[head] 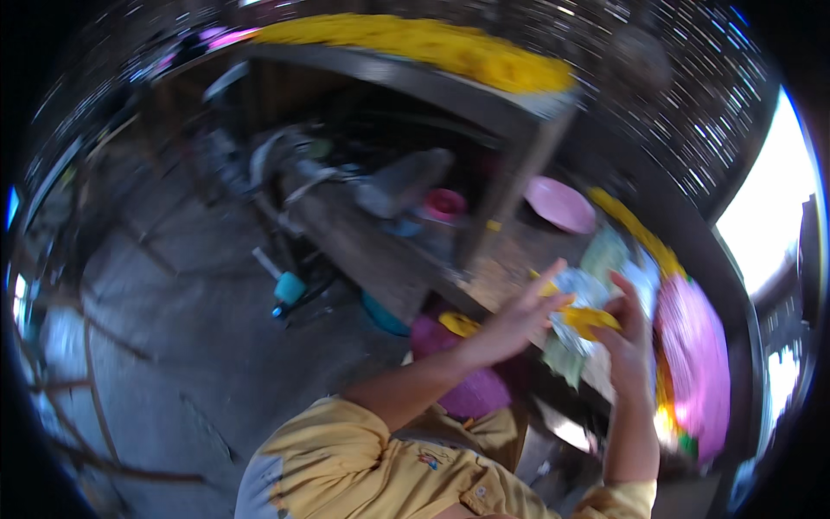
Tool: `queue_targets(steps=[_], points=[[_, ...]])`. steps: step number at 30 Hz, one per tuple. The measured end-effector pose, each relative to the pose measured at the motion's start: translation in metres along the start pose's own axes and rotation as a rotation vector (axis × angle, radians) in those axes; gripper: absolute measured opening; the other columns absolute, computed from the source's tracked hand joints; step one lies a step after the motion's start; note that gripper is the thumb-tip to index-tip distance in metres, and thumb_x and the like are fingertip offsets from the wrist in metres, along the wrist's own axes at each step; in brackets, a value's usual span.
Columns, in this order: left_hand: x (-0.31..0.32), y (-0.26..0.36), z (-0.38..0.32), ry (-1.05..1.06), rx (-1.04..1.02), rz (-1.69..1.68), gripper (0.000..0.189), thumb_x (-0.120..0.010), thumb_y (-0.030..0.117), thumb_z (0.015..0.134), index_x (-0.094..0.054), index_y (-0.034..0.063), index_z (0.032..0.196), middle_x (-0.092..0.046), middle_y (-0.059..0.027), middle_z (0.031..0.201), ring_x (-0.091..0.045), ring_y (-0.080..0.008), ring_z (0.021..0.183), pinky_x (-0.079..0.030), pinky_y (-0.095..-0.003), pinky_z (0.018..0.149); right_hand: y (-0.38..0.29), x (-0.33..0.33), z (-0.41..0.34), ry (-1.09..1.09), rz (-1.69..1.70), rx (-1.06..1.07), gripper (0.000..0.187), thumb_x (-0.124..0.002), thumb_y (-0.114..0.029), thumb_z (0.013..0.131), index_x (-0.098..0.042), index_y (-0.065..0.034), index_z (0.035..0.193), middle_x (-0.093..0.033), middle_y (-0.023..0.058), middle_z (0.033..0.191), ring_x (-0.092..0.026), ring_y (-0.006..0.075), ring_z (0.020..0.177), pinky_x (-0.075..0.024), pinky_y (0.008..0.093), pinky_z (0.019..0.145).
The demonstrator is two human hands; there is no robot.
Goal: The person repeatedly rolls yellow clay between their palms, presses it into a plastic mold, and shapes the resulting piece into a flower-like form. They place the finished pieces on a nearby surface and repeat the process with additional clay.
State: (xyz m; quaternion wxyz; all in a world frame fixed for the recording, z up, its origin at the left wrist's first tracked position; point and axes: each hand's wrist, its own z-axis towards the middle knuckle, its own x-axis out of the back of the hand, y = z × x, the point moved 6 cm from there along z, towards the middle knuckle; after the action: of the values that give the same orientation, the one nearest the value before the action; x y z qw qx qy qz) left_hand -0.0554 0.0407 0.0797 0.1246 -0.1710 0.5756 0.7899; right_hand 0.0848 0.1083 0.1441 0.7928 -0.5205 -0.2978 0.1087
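The picture is blurred. My left hand (pixel 525 318) reaches over a low wooden surface, its fingertips at the left end of a small yellow piece (pixel 589 322) that could be a flower string. At the other end my right hand (pixel 626 331) holds the piece between thumb and fingers. Beneath the hands lie crumpled pale blue and green plastic bags (pixel 603 253). Another yellow strand (pixel 460 323) rests on a purple bag or cloth (pixel 476 392) by my lap.
A thick yellow mass (pixel 415 48) lines the upper wooden shelf (pixel 389 71). A pink basin (pixel 561 204) stands behind the hands, a large pink bag (pixel 694 363) to the right. Poles and a turquoise object (pixel 289 287) are on the floor at left.
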Motion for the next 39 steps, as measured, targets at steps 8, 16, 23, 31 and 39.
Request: queue_targets(steps=[8, 16, 23, 31, 39], points=[[0.04, 0.023, 0.032, 0.21, -0.413, 1.103, 0.071, -0.06, 0.026, 0.086, -0.023, 0.0062, 0.144, -0.047, -0.024, 0.129, -0.045, -0.0363, 0.122, -0.036, -0.0435, 0.102, 0.023, 0.055, 0.088, -0.06, 0.382, -0.074, 0.058, -0.058, -0.003, 0.08, -0.041, -0.0035, 0.135, -0.056, 0.0105, 0.115, -0.057, 0.0202, 0.103, -0.047, 0.0316, 0.089], [0.047, -0.001, 0.039, 0.124, -0.374, 1.139, 0.077, -0.062, 0.027, 0.082, -0.021, 0.0028, 0.143, -0.045, -0.0217, 0.128, -0.04, -0.0352, 0.125, -0.035, -0.0432, 0.105, 0.126, 0.132, 0.184, -0.094, 0.496, -0.297, 0.042, -0.061, -0.007, 0.081, -0.051, -0.0067, 0.122, -0.062, 0.0083, 0.108, -0.061, 0.022, 0.097, -0.0512, 0.0327, 0.08], [0.052, 0.004, 0.038, 0.122, -0.343, 1.102, 0.074, -0.063, 0.029, 0.083, -0.026, 0.0007, 0.14, -0.044, -0.0217, 0.129, -0.04, -0.0361, 0.125, -0.035, -0.0436, 0.104, 0.144, 0.144, 0.273, -0.179, 0.23, -0.233, 0.04, -0.054, -0.009, 0.082, -0.051, -0.0048, 0.122, -0.062, 0.0091, 0.104, -0.062, 0.0208, 0.093, -0.0517, 0.0322, 0.078], [0.047, 0.019, 0.039, 0.115, -0.392, 1.222, 0.063, -0.067, 0.028, 0.081, -0.042, 0.0003, 0.132, -0.049, -0.0183, 0.129, -0.045, -0.0362, 0.122, -0.037, -0.0423, 0.102, 0.152, 0.165, 0.342, 0.441, -0.668, -0.183, 0.053, -0.065, -0.014, 0.077, -0.052, -0.0122, 0.129, -0.057, 0.0123, 0.124, -0.055, 0.025, 0.113, -0.0432, 0.0351, 0.095], [0.048, 0.018, 0.046, 0.1, -0.336, 1.293, 0.067, -0.07, 0.035, 0.079, -0.045, -0.0006, 0.129, -0.05, -0.0198, 0.129, -0.047, -0.0371, 0.119, -0.038, -0.0443, 0.101, 0.147, 0.119, 0.394, 0.493, -0.785, -0.178, 0.059, -0.06, -0.01, 0.072, -0.045, -0.0054, 0.129, -0.061, 0.0201, 0.115, -0.056, 0.0333, 0.111, -0.0451, 0.0387, 0.093]])
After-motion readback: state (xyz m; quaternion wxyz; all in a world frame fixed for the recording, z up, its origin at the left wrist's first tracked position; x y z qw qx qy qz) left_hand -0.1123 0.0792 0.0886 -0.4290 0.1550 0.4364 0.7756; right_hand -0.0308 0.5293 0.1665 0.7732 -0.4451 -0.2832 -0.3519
